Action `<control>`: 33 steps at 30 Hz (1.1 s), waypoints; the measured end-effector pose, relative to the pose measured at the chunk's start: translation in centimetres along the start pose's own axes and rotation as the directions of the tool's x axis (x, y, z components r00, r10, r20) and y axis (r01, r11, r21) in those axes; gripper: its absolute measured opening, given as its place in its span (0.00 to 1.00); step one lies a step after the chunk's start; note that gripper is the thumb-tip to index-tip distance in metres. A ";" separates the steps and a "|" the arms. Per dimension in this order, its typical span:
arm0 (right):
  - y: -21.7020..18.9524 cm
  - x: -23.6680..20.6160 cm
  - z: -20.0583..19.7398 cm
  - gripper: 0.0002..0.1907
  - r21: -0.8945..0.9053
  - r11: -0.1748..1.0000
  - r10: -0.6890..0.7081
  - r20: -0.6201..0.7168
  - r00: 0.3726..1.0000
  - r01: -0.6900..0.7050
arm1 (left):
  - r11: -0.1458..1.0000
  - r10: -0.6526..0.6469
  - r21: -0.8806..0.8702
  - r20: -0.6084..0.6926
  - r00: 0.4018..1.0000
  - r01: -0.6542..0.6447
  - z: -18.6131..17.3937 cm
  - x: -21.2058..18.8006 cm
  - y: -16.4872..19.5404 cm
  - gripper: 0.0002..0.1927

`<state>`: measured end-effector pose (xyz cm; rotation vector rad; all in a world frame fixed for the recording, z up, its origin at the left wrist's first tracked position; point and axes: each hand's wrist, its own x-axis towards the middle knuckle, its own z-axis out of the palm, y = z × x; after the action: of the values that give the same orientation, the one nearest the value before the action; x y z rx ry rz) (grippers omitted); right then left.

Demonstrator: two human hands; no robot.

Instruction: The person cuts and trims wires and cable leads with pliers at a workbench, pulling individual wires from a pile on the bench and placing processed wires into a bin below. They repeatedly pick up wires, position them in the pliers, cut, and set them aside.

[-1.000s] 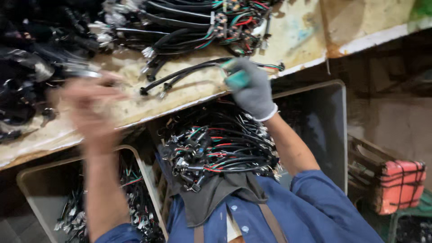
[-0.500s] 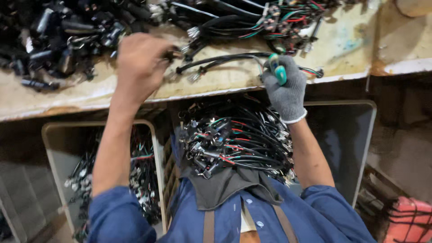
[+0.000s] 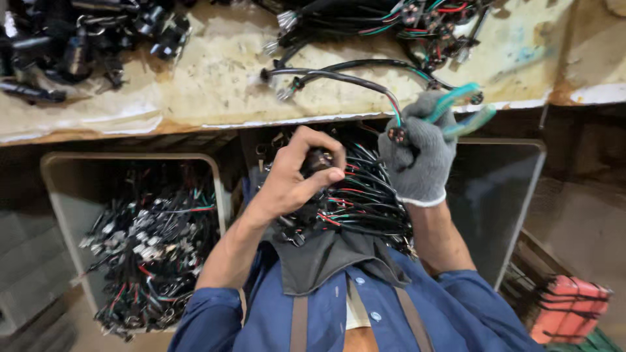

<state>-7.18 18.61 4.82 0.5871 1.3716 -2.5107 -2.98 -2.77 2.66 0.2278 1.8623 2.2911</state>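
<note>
Holding a small dark connector [image 3: 318, 160] pinched in closed fingers, the bare left hand [image 3: 297, 173] hovers over the wire bundle [image 3: 365, 195] in the lap. The gloved right hand [image 3: 420, 153] grips teal-handled pliers [image 3: 456, 111] and the plug end of a black cable [image 3: 339, 78] trailing off the worktop [image 3: 195, 85]. Many harnesses already fill the left bin [image 3: 62, 176]; more lie unsorted on the worktop (progress looks partial). Half a second ago the left hand was up on the worktop; it has since come down.
</note>
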 end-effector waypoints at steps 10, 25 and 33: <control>-3.2 0.6 0.5 0.06 -0.280 -0.154 0.035 0.957 0.288 0.948 | 0.962 -0.108 0.265 0.152 0.982 0.065 0.3 1.0 2.0 0.21; -0.9 -1.6 0.4 0.06 -0.529 0.545 -0.223 0.657 0.721 0.650 | 0.925 0.075 0.368 0.060 0.995 -0.092 1.0 -1.0 0.4 0.18; -1.0 1.6 1.1 0.11 -0.481 0.705 -0.154 0.613 0.775 0.521 | 0.699 -0.086 0.715 0.078 0.993 0.004 0.3 -0.2 1.9 0.34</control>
<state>-9.25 18.20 5.37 -0.5397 2.0459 -1.9587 -2.78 -2.96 4.56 0.3849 2.5695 1.3569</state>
